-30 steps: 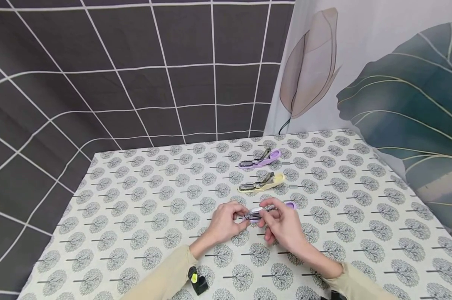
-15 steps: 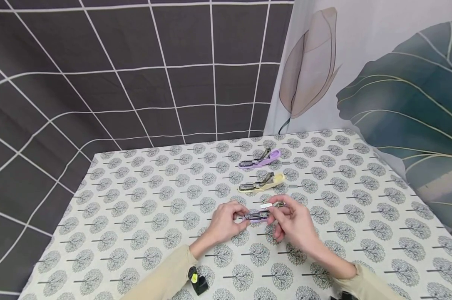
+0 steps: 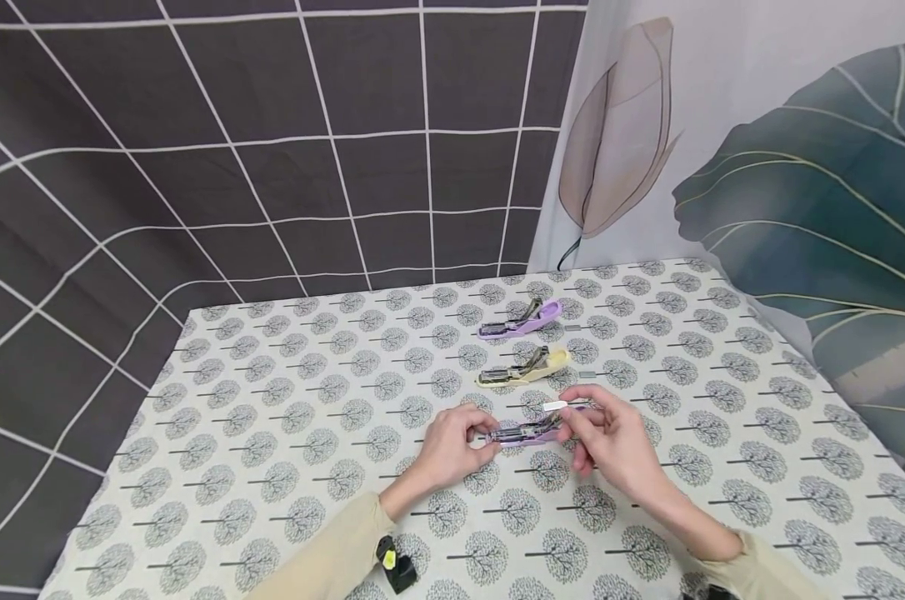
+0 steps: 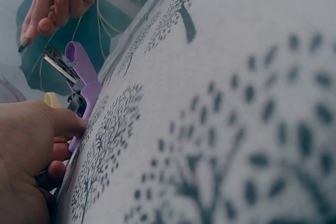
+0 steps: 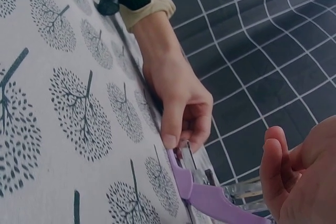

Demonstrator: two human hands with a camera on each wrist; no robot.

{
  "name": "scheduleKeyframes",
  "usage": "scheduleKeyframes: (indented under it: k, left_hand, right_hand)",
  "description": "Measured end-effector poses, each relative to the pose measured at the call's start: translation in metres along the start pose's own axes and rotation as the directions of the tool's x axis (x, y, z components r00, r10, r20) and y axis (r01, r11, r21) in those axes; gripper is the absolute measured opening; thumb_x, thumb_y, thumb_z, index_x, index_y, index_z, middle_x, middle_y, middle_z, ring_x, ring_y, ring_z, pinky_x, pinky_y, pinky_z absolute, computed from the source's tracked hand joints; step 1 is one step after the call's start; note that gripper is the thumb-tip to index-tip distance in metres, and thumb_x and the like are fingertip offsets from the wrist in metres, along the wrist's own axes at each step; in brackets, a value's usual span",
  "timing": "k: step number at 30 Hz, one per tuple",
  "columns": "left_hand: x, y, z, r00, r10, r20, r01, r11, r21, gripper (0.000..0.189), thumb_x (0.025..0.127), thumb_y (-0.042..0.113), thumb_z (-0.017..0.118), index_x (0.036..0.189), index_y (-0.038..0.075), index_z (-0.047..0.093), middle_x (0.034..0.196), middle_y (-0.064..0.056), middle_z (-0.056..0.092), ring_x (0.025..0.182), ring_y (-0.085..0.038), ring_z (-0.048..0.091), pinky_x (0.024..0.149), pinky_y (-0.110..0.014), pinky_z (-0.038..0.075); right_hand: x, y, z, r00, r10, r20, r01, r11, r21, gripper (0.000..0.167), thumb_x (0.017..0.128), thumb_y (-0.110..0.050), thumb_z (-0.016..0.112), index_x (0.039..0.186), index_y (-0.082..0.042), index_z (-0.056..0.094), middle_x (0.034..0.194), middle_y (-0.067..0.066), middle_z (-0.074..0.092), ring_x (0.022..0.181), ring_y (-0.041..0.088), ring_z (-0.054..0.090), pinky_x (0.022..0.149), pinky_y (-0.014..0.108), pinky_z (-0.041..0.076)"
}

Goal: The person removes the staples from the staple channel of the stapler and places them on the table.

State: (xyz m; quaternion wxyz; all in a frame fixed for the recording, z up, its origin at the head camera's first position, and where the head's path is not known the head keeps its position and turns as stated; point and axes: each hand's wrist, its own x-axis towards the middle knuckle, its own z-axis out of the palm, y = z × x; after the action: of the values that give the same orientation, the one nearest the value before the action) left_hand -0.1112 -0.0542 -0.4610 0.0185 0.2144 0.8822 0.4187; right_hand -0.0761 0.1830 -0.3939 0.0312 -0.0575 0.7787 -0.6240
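A purple stapler (image 3: 523,433), opened up with its metal magazine showing, lies in front of the person. My left hand (image 3: 452,446) grips its left end between thumb and fingers, which hide that end. Above the stapler's right part, my right hand (image 3: 610,437) pinches a small shiny staple strip (image 3: 554,406) between thumb and forefinger. In the left wrist view the strip (image 4: 24,44) looks dark and stands apart from the stapler's raised metal arm (image 4: 58,64). The right wrist view shows the stapler's purple body (image 5: 215,203) running from the left fingertips.
Farther back lie a yellow stapler (image 3: 523,372) and another purple stapler (image 3: 520,323), both opened. A small grey staple strip (image 3: 587,374) lies right of the yellow one, and another strip (image 3: 578,327) beside the far purple one. A tree-patterned cloth (image 3: 272,433) covers the table.
My right hand has moved right with the staple strip, from low over the stapler's magazine to above its right part, uncovering more of the stapler. My left hand has kept its grip.
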Motion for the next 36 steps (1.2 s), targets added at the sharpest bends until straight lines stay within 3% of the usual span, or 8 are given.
scheduleKeyframes:
  k: [16, 36]
  left_hand:
    - [0.0, -0.002, 0.001, 1.0, 0.019, -0.013, -0.019, 1.0, 0.0, 0.02, 0.079, 0.013, 0.083, 0.097, 0.012, 0.075, 0.084, 0.011, 0.063, 0.065, -0.002, 0.045, 0.06, -0.021, 0.039]
    - [0.001, -0.001, 0.001, 1.0, 0.006, -0.004, -0.006, 1.0, 0.001, 0.019, 0.08, 0.012, 0.083, 0.097, 0.011, 0.074, 0.083, 0.01, 0.062, 0.066, -0.003, 0.044, 0.06, -0.021, 0.039]
  right_hand:
    - [0.0, 0.011, -0.02, 0.996, -0.065, -0.063, 0.064, 0.998, -0.012, 0.022, 0.098, 0.0, 0.059, 0.12, 0.005, 0.057, 0.077, 0.021, 0.067, 0.045, 0.022, 0.059, 0.04, 0.038, 0.052]
    - [-0.003, 0.024, -0.042, 0.99, 0.031, -0.138, -0.037, 0.998, -0.044, 0.027, 0.1, -0.007, 0.059, 0.125, 0.002, 0.053, 0.079, 0.019, 0.068, 0.048, 0.021, 0.059, 0.044, 0.034, 0.054]
